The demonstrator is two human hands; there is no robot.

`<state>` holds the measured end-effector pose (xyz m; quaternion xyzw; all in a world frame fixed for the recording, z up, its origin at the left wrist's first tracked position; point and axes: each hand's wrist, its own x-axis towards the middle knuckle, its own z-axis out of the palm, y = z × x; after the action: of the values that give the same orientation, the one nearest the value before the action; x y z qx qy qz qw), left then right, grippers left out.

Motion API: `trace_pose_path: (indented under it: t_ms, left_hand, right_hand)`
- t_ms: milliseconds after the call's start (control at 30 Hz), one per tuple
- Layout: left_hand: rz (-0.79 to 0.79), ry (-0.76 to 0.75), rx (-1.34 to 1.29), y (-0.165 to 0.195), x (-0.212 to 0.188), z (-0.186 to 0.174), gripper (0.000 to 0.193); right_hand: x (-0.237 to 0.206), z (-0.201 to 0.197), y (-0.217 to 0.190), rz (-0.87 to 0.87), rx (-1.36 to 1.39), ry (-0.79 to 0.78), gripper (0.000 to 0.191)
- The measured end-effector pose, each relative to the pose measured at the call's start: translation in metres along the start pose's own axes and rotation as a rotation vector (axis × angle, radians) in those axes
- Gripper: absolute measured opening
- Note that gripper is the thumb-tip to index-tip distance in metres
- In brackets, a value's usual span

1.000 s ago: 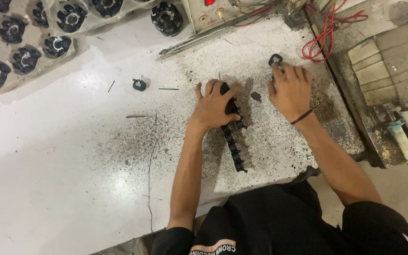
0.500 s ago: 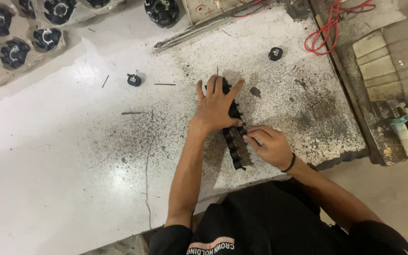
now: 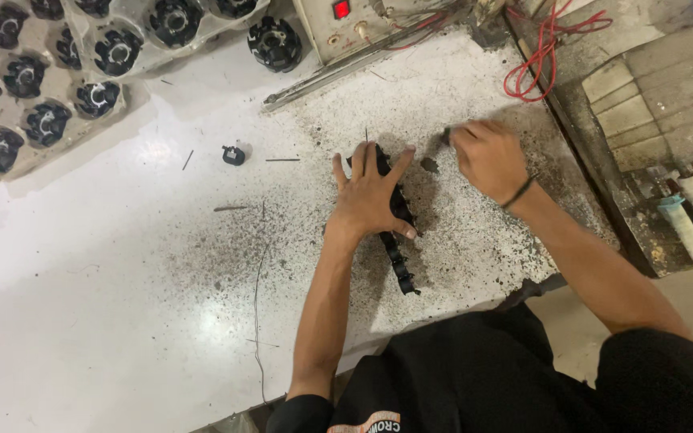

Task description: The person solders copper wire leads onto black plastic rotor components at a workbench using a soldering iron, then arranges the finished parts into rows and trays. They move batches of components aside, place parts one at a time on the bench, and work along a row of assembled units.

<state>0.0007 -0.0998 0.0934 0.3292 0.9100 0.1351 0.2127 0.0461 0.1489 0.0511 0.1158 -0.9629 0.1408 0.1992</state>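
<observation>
My left hand (image 3: 370,192) lies flat, fingers spread, on the far end of a row of black toothed parts (image 3: 399,271) lined up on the speckled white table (image 3: 122,321). The row's near end sticks out below my palm. My right hand (image 3: 487,160) is further back and to the right, slightly blurred, with its fingertips pinched on a small black part (image 3: 446,136). A dark chip (image 3: 429,164) lies between the two hands.
Trays of round black parts (image 3: 42,96) fill the back left, with one loose round part (image 3: 274,42) beside a beige box with a red switch (image 3: 346,20). Red wire (image 3: 539,64) coils at the back right. A small black piece (image 3: 234,155) and thin pins (image 3: 282,159) lie left of the hands. White tubes (image 3: 691,216) stand right.
My right hand went from the small black part down to the near end of the row, then back up to the small part. My left hand stayed pressed on the row.
</observation>
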Motion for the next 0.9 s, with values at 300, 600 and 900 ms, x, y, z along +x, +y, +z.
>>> trace_pose_path:
  t_ms: [300, 600, 900]
  left_hand:
    - [0.039, 0.042, 0.029, 0.001, 0.007, 0.014, 0.15]
    - [0.059, 0.075, 0.002, -0.003, 0.009, 0.022, 0.146]
    - [0.043, 0.164, -0.023, -0.012, -0.012, -0.004, 0.142]
  right_hand:
    - [-0.11, -0.005, -0.099, 0.001, 0.463, -0.037, 0.009]
    - [-0.098, -0.006, -0.107, 0.108, 0.42, -0.104, 0.019]
    - [0.021, -0.022, -0.088, 0.042, 0.493, 0.04, 0.011]
